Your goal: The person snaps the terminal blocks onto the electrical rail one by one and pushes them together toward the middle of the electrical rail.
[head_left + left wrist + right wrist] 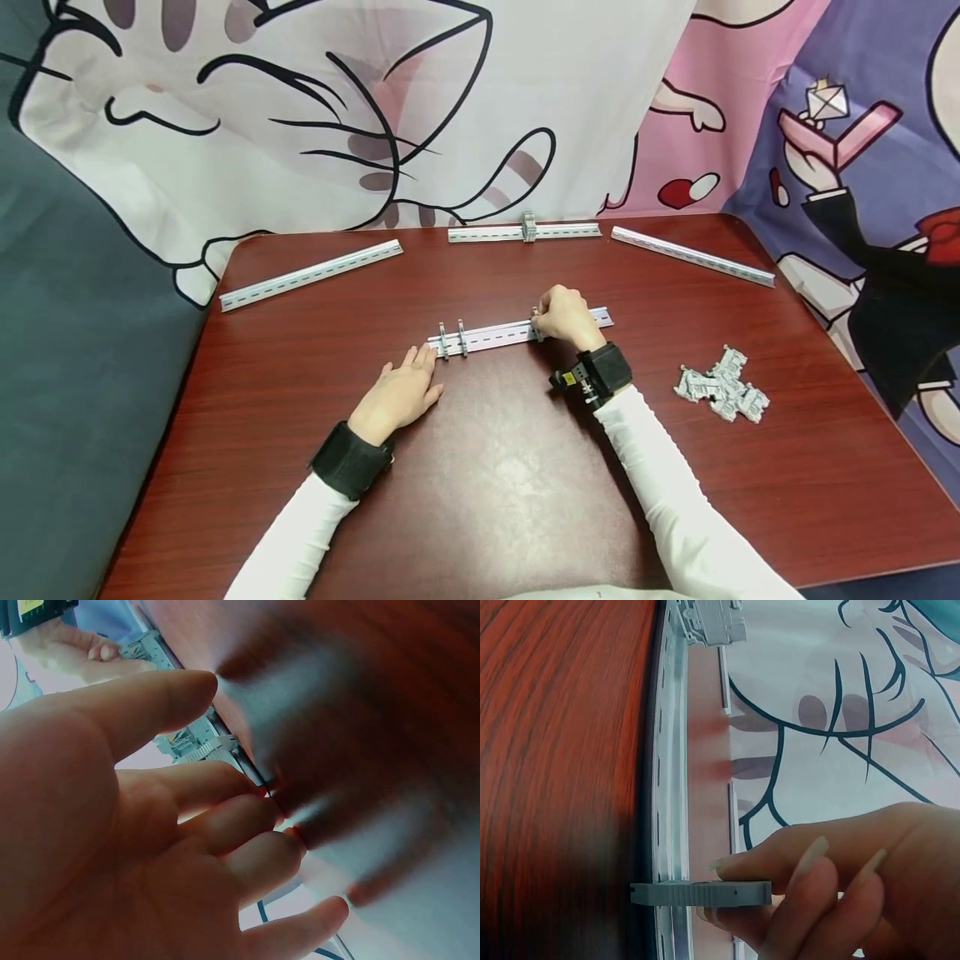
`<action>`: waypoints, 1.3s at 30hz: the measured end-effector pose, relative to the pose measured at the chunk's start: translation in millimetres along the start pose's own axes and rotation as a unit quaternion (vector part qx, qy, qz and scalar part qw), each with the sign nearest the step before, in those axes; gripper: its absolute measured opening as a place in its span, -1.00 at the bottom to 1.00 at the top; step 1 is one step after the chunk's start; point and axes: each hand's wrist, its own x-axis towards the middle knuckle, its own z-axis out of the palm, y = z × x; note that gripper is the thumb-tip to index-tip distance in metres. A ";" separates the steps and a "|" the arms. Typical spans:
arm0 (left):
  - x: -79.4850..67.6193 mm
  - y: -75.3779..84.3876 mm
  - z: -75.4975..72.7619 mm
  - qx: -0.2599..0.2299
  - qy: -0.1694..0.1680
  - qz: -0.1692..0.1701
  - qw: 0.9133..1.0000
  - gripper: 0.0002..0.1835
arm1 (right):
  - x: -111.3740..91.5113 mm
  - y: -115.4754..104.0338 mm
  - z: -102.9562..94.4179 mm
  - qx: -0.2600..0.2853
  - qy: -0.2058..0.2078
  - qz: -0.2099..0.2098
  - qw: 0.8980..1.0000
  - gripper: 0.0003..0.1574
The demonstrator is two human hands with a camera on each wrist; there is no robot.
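A slotted metal DIN rail (495,336) lies across the middle of the table. Near its left end, two slim grey terminal blocks (462,337) stand upright on it, a small gap apart. Toward the right part of the rail, my right hand (566,317) pinches another grey terminal block (705,893) between thumb and fingers; that block sits across the rail. My left hand (397,396) lies palm down with its fingers extended, fingertips touching the rail's left end and the tabletop. Whether the pinched block is latched on, I cannot tell.
Three more rails surround the work: one at the left (311,275), one at the back (480,235) bearing a single block (528,227), one at the right (693,257). A loose pile of grey terminal blocks (723,385) lies right of my right forearm on the brown table (480,517).
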 end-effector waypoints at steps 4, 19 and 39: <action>-0.6 0.5 0.3 0.000 0.003 0.002 1.000 -0.30 | -1.2 -3.1 1.7 -0.004 0.006 -0.005 1.000 -0.72; -2.4 -1.3 -0.4 -0.004 -0.006 -0.005 1.000 -0.29 | -3.0 -14.2 5.5 -0.006 -0.001 0.003 1.000 -0.74; -4.5 -0.4 -1.3 -0.007 -0.006 -0.006 1.000 -0.29 | -27.1 -89.7 49.1 -0.067 0.063 -0.077 0.993 -0.52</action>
